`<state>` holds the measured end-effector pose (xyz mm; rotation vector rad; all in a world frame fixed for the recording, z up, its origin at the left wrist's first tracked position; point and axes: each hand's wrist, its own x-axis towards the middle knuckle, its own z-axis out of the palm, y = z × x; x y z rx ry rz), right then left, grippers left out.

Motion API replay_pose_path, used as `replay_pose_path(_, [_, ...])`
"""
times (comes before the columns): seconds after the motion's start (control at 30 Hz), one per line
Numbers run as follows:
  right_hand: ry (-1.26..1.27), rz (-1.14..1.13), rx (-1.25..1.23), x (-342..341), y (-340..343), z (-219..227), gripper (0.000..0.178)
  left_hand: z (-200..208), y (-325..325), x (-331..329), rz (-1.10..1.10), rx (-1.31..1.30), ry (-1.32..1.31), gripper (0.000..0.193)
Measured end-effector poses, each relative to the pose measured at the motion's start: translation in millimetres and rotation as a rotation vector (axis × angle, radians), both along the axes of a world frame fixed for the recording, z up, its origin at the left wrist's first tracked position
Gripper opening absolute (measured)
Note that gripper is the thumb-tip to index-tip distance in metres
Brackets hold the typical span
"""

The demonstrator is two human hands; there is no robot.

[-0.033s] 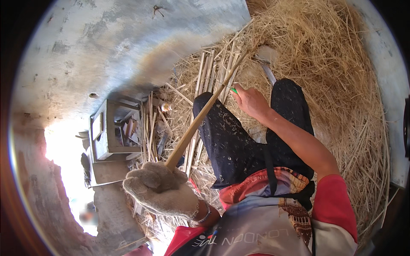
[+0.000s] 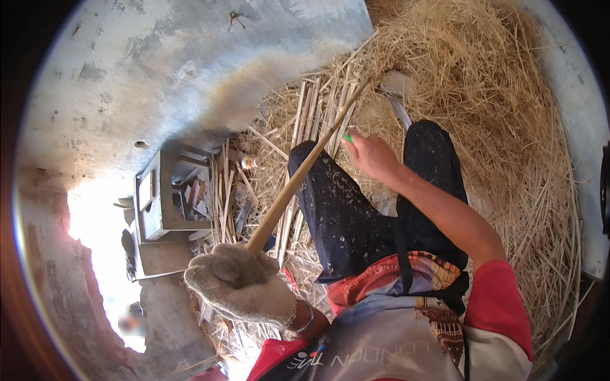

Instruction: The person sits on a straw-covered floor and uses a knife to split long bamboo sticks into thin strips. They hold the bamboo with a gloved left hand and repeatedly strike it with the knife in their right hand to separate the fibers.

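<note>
Your gloved left hand (image 2: pixel 243 283) wraps fingers round wooden strip (image 2: pixel 283 198); your bare right hand (image 2: pixel 375 157), fingers curled, grips small green object (image 2: pixel 347 138) near strip

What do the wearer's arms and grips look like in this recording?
The left grip wears a thick, fuzzy beige glove, with a pale bracelet at the wrist. The right grip is ungloved and its forearm bare. The right sleeve is red and short; red also shows on the left sleeve.
</note>
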<state>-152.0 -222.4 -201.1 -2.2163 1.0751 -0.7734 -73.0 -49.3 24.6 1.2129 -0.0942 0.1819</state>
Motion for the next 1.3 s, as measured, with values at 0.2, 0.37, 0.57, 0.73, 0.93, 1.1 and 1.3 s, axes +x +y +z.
replay_pose_path(0.2, [-0.210, 0.228, -0.039, 17.2, 42.2, 29.5, 0.029, -2.4, 11.4, 19.7, -0.109, -0.048, -0.074, 0.034])
replay_pose_path(0.37, [0.048, -0.025, 0.262, -2.0, -22.3, -4.6, 0.025, -11.3, 9.8, 17.2, -0.171, -0.018, -0.101, 0.033])
replay_pose_path(0.57, [-0.133, 0.234, 0.034, 5.7, 36.0, 47.4, 0.031, -16.5, 16.8, 17.6, -0.136, -0.028, -0.154, 0.038])
replay_pose_path(0.73, [0.090, 0.101, 0.135, -11.0, 9.8, 31.1, 0.032, -28.8, 24.3, 34.3, -0.421, -0.184, -0.257, 0.040])
replay_pose_path(0.93, [0.056, 0.154, 0.213, -9.6, 42.4, 67.1, 0.025, -36.0, 42.7, 69.3, -0.788, 0.247, -0.923, 0.048])
replay_pose_path(1.1, [0.106, 0.096, 0.112, -16.7, 25.4, 29.8, 0.028, -32.2, 36.2, 71.2, -0.931, 0.252, -0.979, 0.050])
replay_pose_path(1.3, [-0.024, 0.127, 0.220, -9.7, 28.4, 27.2, 0.028, -28.8, 43.9, 76.3, -0.957, 0.270, -0.982, 0.049])
